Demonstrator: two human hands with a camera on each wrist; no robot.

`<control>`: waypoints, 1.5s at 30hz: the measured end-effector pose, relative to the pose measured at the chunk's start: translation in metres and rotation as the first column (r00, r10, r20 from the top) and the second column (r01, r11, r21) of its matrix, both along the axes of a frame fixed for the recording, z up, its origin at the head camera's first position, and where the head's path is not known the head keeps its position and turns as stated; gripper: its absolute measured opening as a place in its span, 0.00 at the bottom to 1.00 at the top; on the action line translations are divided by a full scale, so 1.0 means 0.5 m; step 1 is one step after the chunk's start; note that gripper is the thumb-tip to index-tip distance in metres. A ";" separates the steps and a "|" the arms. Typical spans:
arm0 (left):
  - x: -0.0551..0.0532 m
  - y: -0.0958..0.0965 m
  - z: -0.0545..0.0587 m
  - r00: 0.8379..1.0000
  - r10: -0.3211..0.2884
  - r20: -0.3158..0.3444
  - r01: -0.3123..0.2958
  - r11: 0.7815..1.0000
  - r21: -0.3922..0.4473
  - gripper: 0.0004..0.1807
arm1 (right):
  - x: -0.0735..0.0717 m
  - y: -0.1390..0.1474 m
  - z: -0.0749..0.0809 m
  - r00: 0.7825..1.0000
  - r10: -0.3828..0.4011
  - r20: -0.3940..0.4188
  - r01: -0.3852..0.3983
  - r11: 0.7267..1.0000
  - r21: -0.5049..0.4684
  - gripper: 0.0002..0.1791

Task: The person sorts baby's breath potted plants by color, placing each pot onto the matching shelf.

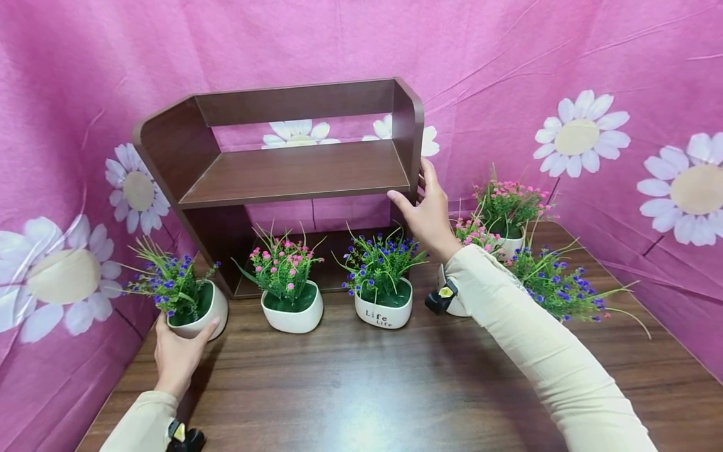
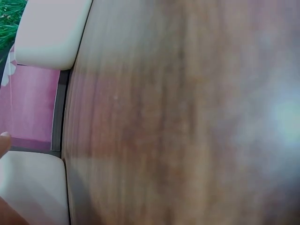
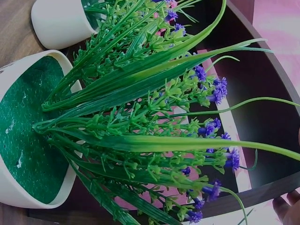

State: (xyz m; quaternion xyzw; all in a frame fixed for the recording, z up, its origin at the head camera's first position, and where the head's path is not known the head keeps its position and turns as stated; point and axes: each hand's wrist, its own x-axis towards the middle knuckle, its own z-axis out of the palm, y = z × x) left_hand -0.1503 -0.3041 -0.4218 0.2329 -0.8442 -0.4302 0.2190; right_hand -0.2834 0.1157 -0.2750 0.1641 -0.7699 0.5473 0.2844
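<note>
Gripped: one pot (image 1: 211, 312) (left hand (image 1: 177, 355)), one shelf (image 1: 299, 171) (right (image 1: 430, 216))

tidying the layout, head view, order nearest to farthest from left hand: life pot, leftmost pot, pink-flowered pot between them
1. Leftmost pot, gripped by the left hand
2. Pink-flowered pot, right of it
3. Life pot, farther right

A pink daisy-print cloth (image 1: 480, 50) hangs behind a brown wooden table (image 1: 294, 389).
</note>
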 end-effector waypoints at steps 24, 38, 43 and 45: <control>-0.012 -0.016 -0.001 0.998 0.035 0.049 -0.035 0.999 0.000 0.54 | 0.045 -0.017 0.027 1.000 0.013 -0.013 -0.013 1.000 -0.027 0.38; 0.024 -0.013 0.003 0.999 0.046 0.012 -0.045 0.999 -0.017 0.48 | 0.045 -0.015 0.028 1.000 0.026 -0.002 -0.027 0.999 -0.036 0.38; 0.038 -0.001 0.017 0.996 0.048 -0.074 -0.053 0.996 -0.069 0.40 | 0.046 -0.014 0.030 1.000 0.020 0.000 -0.020 0.999 -0.033 0.37; 0.043 0.005 0.024 0.994 0.047 -0.102 -0.056 0.994 -0.090 0.39 | 0.045 -0.014 0.030 1.000 0.027 -0.005 -0.028 0.999 -0.036 0.37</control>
